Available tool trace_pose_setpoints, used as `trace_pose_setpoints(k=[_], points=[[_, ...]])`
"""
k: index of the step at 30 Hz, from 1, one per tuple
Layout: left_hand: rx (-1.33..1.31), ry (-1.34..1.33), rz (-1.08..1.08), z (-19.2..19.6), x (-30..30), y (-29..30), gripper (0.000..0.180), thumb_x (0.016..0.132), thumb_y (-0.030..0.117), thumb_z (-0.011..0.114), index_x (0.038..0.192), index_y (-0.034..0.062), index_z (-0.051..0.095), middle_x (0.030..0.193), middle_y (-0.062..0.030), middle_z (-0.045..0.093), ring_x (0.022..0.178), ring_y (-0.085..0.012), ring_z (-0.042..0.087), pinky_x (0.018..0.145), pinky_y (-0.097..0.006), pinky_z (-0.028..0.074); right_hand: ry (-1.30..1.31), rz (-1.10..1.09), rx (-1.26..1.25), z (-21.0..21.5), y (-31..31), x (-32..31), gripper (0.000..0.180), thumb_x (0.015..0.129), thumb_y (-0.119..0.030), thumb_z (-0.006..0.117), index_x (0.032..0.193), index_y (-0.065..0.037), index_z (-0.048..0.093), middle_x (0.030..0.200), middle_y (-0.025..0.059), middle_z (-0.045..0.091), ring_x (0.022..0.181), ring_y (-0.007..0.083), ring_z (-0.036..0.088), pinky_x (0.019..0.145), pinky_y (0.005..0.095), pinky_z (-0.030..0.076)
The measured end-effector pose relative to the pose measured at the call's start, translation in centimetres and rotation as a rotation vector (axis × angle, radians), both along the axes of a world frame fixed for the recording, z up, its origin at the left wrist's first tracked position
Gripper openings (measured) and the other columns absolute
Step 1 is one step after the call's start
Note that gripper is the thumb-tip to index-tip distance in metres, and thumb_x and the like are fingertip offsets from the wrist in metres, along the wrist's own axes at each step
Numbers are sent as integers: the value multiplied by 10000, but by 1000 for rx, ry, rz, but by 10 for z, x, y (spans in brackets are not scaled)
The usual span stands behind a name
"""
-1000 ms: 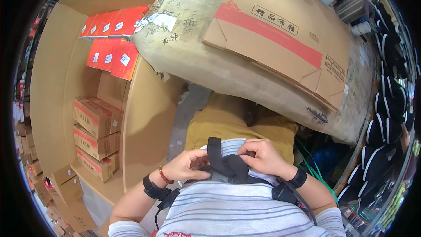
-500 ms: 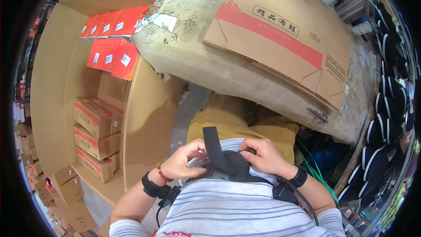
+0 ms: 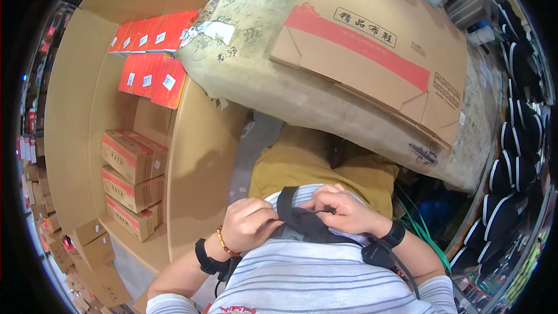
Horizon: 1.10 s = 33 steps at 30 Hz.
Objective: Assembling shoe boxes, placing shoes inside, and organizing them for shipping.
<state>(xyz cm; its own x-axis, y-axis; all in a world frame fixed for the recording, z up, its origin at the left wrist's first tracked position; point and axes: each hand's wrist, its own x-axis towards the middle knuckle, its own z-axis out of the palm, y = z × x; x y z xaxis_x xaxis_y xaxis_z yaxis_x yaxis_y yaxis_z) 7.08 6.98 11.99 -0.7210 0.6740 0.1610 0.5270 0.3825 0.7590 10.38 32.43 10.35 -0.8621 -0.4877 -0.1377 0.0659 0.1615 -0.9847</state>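
Now that my left hand has pinched in, my right hand gets help gripping this black strap.

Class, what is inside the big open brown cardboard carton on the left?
Red rectangular boxes and red-banded brown cardboard boxes. Whatever they cover is hidden.

Gap between open carton and table

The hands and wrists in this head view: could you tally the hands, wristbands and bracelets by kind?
Bare hands, left hand and right hand: 2
Black wristbands, one each side: 2
Red-and-amber beaded bracelet: 1
Total: 5
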Motion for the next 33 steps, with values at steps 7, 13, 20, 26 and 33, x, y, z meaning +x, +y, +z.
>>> trace_pose_setpoints(k=[7, 13, 20, 26, 33], points=[[-141, 10, 26, 1, 2, 7, 146, 666, 104, 773, 761, 87, 664, 776, -32, 609, 658, -228, 584, 599, -329, 458, -46, 100, 33, 0, 3, -1, 62, 777, -58, 551, 812, -90, 510, 1055, 32, 666, 945, 199, 520, 910, 340, 309], [-160, -368, 5, 1, -3, 5, 84, 698, 100, 751, 720, 113, 671, 811, -17, 601, 715, -225, 577, 612, -351, 414, -38, 106, 50, 2, 2, -1, 47, 814, -129, 556, 836, -91, 540, 904, 43, 600, 936, 232, 540, 871, 353, 321], [-40, -155, -84, 7, -9, -14, 128, 711, 77, 722, 792, 84, 623, 802, -62, 540, 743, -265, 529, 698, -363, 397, 69, 11, 76, 0, 10, 0, 94, 796, -86, 598, 877, -47, 573, 882, 73, 594, 908, 280, 551, 833, 385, 411], [67, -147, -177, 11, 4, -47, 251, 596, 26, 764, 756, 87, 580, 794, -48, 554, 727, -263, 529, 670, -365, 393, 323, -25, 286, 0, 20, 1, 129, 732, -60, 666, 827, -60, 579, 826, 80, 583, 847, 277, 559, 783, 372, 422], [28, -281, -124, 15, 5, -46, 235, 681, 161, 783, 735, 101, 563, 718, -45, 555, 678, -251, 556, 629, -348, 409, 462, -41, 412, 14, 17, -13, 124, 727, -108, 691, 759, -97, 572, 751, 39, 528, 773, 242, 521, 700, 352, 385]])
